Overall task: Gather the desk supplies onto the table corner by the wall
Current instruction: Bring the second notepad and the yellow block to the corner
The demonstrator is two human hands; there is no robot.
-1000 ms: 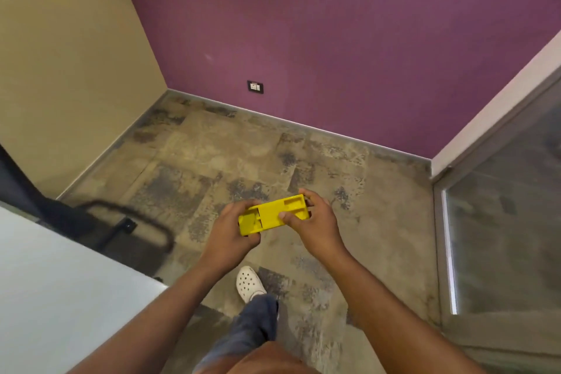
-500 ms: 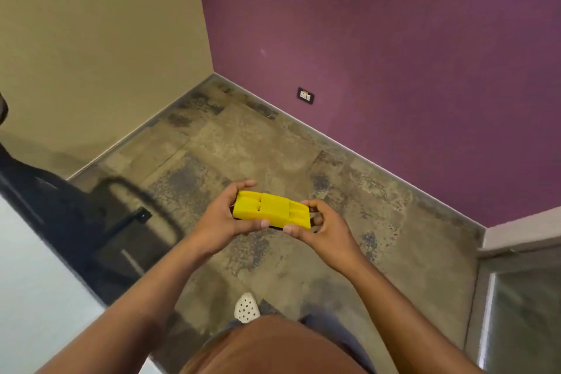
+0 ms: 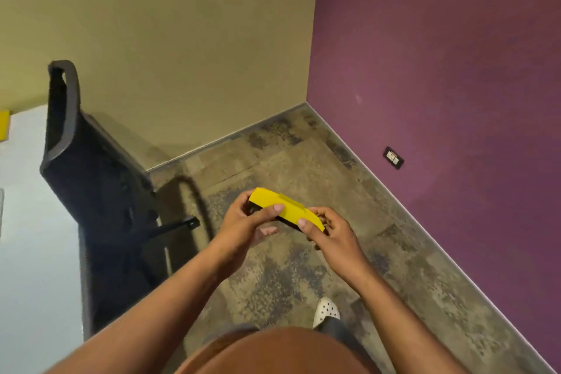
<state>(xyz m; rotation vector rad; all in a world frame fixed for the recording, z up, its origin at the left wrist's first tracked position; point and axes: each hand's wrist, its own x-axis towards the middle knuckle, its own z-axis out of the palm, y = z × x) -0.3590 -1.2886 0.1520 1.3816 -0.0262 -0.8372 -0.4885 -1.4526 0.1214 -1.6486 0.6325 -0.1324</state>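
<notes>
I hold a long yellow plastic desk item (image 3: 285, 208) with a black underside in both hands, at chest height above the carpet. My left hand (image 3: 243, 225) grips its left end, thumb on top. My right hand (image 3: 329, 234) grips its right end. The piece tilts down to the right. The white table (image 3: 33, 252) lies at the left edge of the view, running up to the beige wall. A small yellow object (image 3: 3, 129) sits on the table's far end by that wall, cut off by the frame edge.
A black office chair (image 3: 97, 191) stands between me and the table, its back toward the beige wall. A purple wall (image 3: 440, 85) with a socket (image 3: 393, 157) runs along the right. Patterned carpet (image 3: 303, 276) covers the floor; my white shoe (image 3: 326, 311) shows below.
The view has swung left: the chair and table have come into sight and the purple wall has slid right. Both hands have kept hold of the yellow item, which has turned and tilted.
</notes>
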